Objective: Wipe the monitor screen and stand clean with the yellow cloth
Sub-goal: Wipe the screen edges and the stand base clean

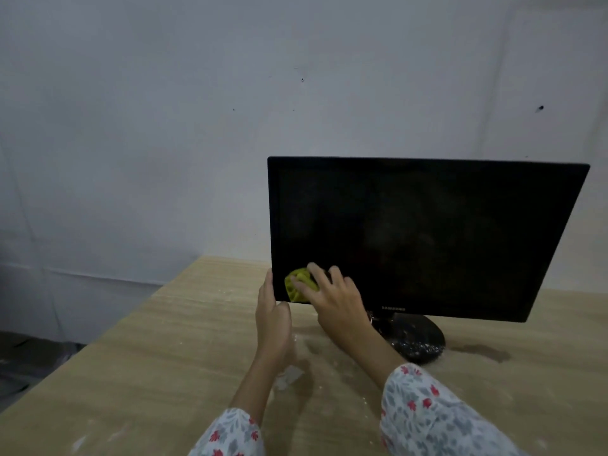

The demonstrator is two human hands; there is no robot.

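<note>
Floral sleeves (424,409) lead to two hands: right hand (332,301) presses the yellow cloth (297,284) on the monitor screen (421,238)'s lower-left corner; left hand (273,311) grips that edge. Unwiped screen stretches rightward; the stand (414,337) sits below right.

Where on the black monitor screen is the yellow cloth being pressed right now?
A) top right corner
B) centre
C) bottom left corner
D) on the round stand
C: the right hand presses the crumpled yellow cloth against the black monitor screen's lower left corner.
</note>
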